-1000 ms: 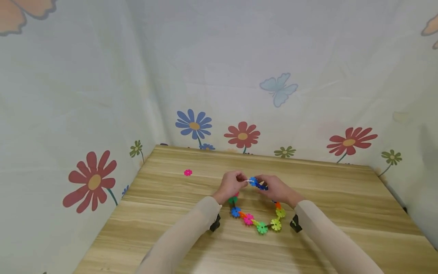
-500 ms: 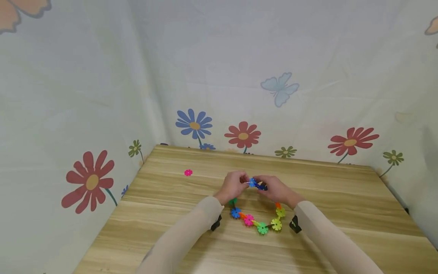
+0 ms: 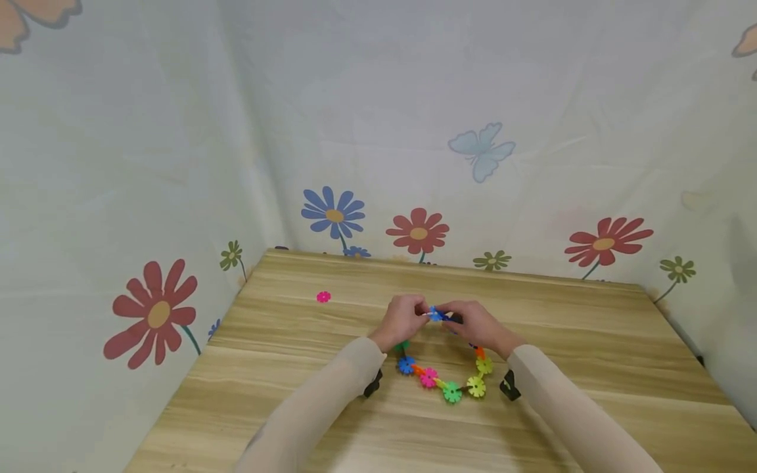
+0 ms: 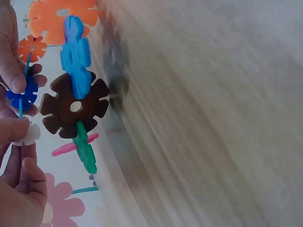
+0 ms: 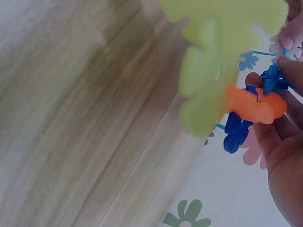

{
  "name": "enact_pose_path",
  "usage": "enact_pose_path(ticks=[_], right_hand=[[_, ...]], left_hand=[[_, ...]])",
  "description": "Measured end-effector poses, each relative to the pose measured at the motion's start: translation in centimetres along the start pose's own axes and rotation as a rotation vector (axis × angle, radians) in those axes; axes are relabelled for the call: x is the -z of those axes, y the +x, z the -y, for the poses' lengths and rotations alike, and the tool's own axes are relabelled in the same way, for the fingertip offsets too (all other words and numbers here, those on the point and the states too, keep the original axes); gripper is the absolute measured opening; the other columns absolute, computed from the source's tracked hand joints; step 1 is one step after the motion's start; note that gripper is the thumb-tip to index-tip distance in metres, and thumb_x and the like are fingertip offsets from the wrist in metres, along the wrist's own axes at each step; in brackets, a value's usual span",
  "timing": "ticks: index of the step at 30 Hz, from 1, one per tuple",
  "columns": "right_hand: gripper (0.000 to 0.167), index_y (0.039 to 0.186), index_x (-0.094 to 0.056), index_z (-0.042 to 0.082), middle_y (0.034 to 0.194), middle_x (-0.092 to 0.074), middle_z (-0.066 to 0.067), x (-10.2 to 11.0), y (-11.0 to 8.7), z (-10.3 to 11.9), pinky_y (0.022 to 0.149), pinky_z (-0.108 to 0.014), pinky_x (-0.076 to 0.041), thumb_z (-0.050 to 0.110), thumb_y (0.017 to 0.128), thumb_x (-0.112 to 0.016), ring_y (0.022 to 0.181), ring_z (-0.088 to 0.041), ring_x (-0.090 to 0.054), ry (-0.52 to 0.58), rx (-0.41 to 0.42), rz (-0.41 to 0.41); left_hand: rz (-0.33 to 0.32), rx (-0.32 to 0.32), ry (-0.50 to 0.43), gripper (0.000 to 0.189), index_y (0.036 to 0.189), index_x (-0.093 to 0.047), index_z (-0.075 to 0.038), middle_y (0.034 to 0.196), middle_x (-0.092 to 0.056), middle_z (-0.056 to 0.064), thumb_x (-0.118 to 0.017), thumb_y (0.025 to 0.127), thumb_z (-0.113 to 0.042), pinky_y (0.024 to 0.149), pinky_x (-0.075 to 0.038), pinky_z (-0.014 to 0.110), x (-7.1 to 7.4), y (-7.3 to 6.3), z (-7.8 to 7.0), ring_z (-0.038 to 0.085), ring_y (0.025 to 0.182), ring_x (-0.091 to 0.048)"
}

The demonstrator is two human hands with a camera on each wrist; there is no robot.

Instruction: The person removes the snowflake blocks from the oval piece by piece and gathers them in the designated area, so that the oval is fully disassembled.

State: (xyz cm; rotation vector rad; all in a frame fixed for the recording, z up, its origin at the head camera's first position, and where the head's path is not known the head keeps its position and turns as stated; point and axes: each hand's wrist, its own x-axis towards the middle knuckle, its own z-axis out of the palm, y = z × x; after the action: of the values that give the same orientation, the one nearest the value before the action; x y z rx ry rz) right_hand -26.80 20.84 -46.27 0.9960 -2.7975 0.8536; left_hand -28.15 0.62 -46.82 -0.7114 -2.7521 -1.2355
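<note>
My left hand (image 3: 402,322) pinches a white flower-shaped disc (image 4: 32,135) between thumb and fingers. Close by on the right, my right hand (image 3: 479,326) grips the blue discs at the other end of a linked chain. A light blue disc (image 3: 435,314) sits between both hands, against the white one; whether their slots are fully locked is too small to tell. From the hands the chain curves toward me, through a green disc (image 3: 452,393), a pink disc (image 3: 428,378) and yellow discs (image 3: 476,387). A brown disc (image 4: 57,111) shows in the left wrist view. Fingers hide part of the chain.
A loose pink disc (image 3: 323,297) lies on the wooden table (image 3: 266,368), left of the hands. Behind the table's far edge hangs a pale cloth (image 3: 367,118) printed with flowers and a butterfly. Another cloth side stands at the left.
My left hand has shifted slightly right, toward my right hand, covering more of the white disc. The light blue disc has turned a little. The loose pink disc stays put.
</note>
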Motion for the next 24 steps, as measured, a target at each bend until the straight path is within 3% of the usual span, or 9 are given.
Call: enact_pose_path(ticks=[5,12,16,20,24], right_hand=[[0.032,0.122,-0.063,0.009,0.111,-0.066,-0.005,0.1,0.0,-0.1,0.07,-0.023,-0.052,0.01,0.09,-0.065,0.083,-0.012,-0.066,0.038,-0.015,0.006],[0.028,0.119,-0.064,0.011,0.11,-0.067,-0.004,0.2,0.3,0.0,0.069,-0.022,-0.052,0.013,0.091,-0.064,0.082,-0.012,-0.066,0.017,-0.024,0.013],[0.027,0.118,-0.065,0.011,0.109,-0.067,-0.004,0.2,0.5,0.2,0.069,-0.022,-0.052,0.014,0.091,-0.064,0.081,-0.011,-0.066,0.008,-0.027,0.011],[0.027,0.118,-0.065,0.011,0.109,-0.067,-0.003,0.3,0.5,0.4,0.068,-0.021,-0.051,0.014,0.091,-0.064,0.081,-0.011,-0.066,0.006,-0.039,0.012],[0.028,0.119,-0.065,0.011,0.11,-0.067,-0.003,0.3,0.6,0.6,0.068,-0.021,-0.051,0.014,0.091,-0.064,0.081,-0.011,-0.066,0.007,-0.055,0.018]], left_hand=[[-0.016,-0.032,0.045,0.015,0.073,-0.064,-0.016,0.067,-0.058,-0.009,-0.071,0.085,-0.009,0.056,-0.043,0.02,0.0,-0.2,-0.2,0.006,0.059,-0.051],[-0.019,-0.077,0.068,0.012,0.078,-0.062,-0.013,0.07,-0.059,-0.006,-0.065,0.089,-0.009,0.057,-0.044,0.02,0.4,-0.7,-0.7,0.006,0.059,-0.051],[-0.005,-0.056,0.067,0.01,0.081,-0.061,-0.012,0.073,-0.06,-0.004,-0.064,0.091,-0.01,0.058,-0.044,0.02,0.5,-0.7,-0.7,0.006,0.062,-0.052],[0.005,-0.028,0.005,0.009,0.083,-0.061,-0.012,0.075,-0.06,-0.004,-0.066,0.089,-0.011,0.06,-0.046,0.02,0.3,-0.5,-0.1,0.007,0.064,-0.054],[-0.005,-0.033,-0.008,0.009,0.082,-0.061,-0.013,0.075,-0.06,-0.005,-0.067,0.089,-0.013,0.061,-0.047,0.021,0.3,-0.4,0.3,0.007,0.065,-0.054]])
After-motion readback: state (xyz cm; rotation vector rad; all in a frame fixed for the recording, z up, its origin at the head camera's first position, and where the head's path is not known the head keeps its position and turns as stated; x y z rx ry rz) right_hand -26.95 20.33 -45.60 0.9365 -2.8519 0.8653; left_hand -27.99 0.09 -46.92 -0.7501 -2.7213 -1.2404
